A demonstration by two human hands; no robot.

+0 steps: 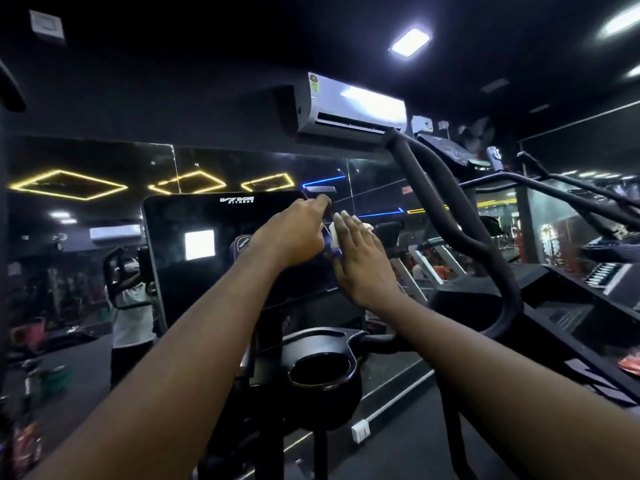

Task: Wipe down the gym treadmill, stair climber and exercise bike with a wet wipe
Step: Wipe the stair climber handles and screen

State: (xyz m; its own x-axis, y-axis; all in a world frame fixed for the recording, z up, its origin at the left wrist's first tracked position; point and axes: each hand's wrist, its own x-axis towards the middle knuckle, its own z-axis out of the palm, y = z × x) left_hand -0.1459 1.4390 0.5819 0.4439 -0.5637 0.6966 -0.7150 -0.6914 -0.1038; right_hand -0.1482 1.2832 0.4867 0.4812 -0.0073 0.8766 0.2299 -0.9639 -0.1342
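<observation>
Left hand [294,237] is up at the console screen [207,251] with fingers [320,203] curled over its upper right edge, gripping it. Right hand [362,261] is flat just beside it, fingers [348,225] straight and pressed together, pushing the wet wipe [333,236] onto that same right edge. Wipe is white, soft and crumpled; only a small wad shows between the two hands. Small blue bit just below it — can't tell what it is.

Screen is a glossy black slab with rounded corners, a white logo near the top and heavy reflections. Left of the fingers it's all flat glass, open room to move across.

Right of the fingers is a matte black handlebar [450,209] — foam-looking tube, S-curved, rising past the right hand, near but apart. Below the fingers, between the forearms, sits a round black cup holder [320,372] with a shiny rim and deep well. Behind the fingers is a wall mirror [86,209] with visible panel seams. Above them hangs a white glossy air conditioner [353,105]. Far right, well apart, stands another machine [606,271] with angular black frame and thin rails.
</observation>
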